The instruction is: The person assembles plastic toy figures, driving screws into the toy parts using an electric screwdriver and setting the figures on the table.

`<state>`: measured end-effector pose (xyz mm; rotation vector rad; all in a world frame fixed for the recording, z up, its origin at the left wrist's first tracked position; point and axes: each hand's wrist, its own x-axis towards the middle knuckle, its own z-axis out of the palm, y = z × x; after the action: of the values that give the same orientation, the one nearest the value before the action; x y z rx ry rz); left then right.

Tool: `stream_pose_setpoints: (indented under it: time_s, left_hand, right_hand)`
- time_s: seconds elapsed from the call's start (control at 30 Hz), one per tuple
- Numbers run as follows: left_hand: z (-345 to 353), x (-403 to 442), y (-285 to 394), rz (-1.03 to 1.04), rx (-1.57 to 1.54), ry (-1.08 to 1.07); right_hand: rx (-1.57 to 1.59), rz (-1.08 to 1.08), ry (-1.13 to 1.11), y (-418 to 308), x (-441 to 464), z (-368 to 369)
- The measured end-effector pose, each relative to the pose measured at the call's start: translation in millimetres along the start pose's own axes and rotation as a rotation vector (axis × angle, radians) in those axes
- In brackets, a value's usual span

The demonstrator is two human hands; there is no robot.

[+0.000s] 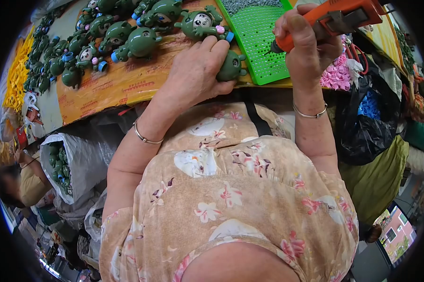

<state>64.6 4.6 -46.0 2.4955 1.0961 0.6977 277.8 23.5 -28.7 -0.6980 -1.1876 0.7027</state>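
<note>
My left hand (200,68) is closed around a dark green plastic toy (231,66) near the table's front edge; the palm hides part of it. Just beyond the knuckles lies another green toy figure (202,23) with a white face and a blue ring. Raised over the right side of the table, my right hand (310,51) grips an orange power screwdriver (341,19). Its dark tip points left, above a bright green perforated tray (263,51). Small grey screws (254,4) are heaped at the tray's far end.
Many green toy figures (141,42) cover the table's left and back. Yellow strips (19,75) hang at far left. Pink pieces (336,70) and a black plastic bag (372,122) are at right. A white sack (75,160) of green parts stands lower left, near another person's arm (31,162).
</note>
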Motion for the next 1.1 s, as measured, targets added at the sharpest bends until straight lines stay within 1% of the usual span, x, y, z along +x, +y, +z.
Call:
stream_pose_setpoints:
  time_s: [0.17, 0.37, 0.47, 0.57, 0.67, 0.77, 0.87, 0.97, 1.07, 1.1]
  left_hand:
    - [0, 0, -1, 0.001, 0.003, 0.002]
    - [1, -1, -1, 0.005, -0.006, 0.026]
    - [1, -1, -1, -0.006, -0.005, 0.008]
    - [1, -2, -1, -0.001, -0.011, 0.022]
    - [1, -2, 0, -0.017, -0.002, 0.003]
    - [1, -2, 0, -0.020, -0.002, -0.003]
    - [0, -2, 0, -0.014, 0.001, 0.001]
    - [0, -1, 1, -0.027, 0.006, -0.010]
    - [-1, -1, 2, -0.032, 0.008, -0.021]
    - [-1, -1, 2, -0.028, 0.009, -0.016]
  right_hand:
    - [-0.009, -0.001, 0.005, -5, -1, 4]
    - [-0.003, -0.059, 0.026, 5, -2, 4]
    - [-0.040, -0.015, 0.024, 0, -1, 5]
    - [0.072, -0.053, -0.022, 3, -6, 4]
    - [0.076, -0.090, -0.020, 8, -8, 4]
    - [0.049, -0.049, -0.014, 5, -4, 7]
    - [0.030, 0.036, -0.026, -2, 0, 6]
    - [0.012, 0.051, -0.047, -10, 3, 2]
    - [-0.042, -0.081, -0.026, -12, 8, 5]
    - [0.005, -0.074, -0.011, -17, 8, 10]
